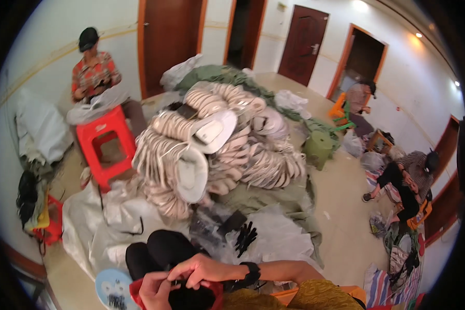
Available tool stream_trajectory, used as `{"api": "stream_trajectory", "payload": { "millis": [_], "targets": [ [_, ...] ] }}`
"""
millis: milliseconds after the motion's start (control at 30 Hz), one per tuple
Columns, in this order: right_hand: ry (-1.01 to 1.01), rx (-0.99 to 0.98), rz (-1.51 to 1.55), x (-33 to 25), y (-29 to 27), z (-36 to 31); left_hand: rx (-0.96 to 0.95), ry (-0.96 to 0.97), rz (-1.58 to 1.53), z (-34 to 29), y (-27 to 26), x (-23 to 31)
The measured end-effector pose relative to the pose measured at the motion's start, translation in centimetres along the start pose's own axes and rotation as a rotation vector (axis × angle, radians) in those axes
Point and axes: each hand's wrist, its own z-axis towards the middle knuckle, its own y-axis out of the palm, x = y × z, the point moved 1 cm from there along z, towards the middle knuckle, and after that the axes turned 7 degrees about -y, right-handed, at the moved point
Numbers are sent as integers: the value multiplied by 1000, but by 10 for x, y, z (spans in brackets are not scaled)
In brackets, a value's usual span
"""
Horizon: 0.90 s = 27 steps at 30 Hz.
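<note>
My left hand and my right hand meet low over my lap, fingertips bent and pinched close together. Whatever lies between the fingertips is too small or too hidden to make out. Just beneath them is a red-edged thing with a black inside, resting at my lap; its kind I cannot tell. A dark band circles my right wrist. Left of my hands stands a round light-blue surface bearing a cluster of small black pieces.
Ahead rises a big heap of nested pale, hat-like pieces on green cloth and plastic sheeting. A black glove lies nearer me. A red stool stands at the left by a seated person; more people sit at the right.
</note>
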Motion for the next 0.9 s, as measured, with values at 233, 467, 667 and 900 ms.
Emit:
{"api": "stream_trajectory", "payload": {
  "millis": [233,467,667,900],
  "targets": [
    [-16,216,-58,-4,-8,-9,-131,91,84,13,15,8],
    [-51,144,-20,3,-5,3,-145,52,59,5,-3,8],
    [-27,162,-54,7,-1,3,-179,21,50,4,-15,1],
    [-15,132,28,9,-2,3,-285,-66,21,10,-18,7]
  ]
}}
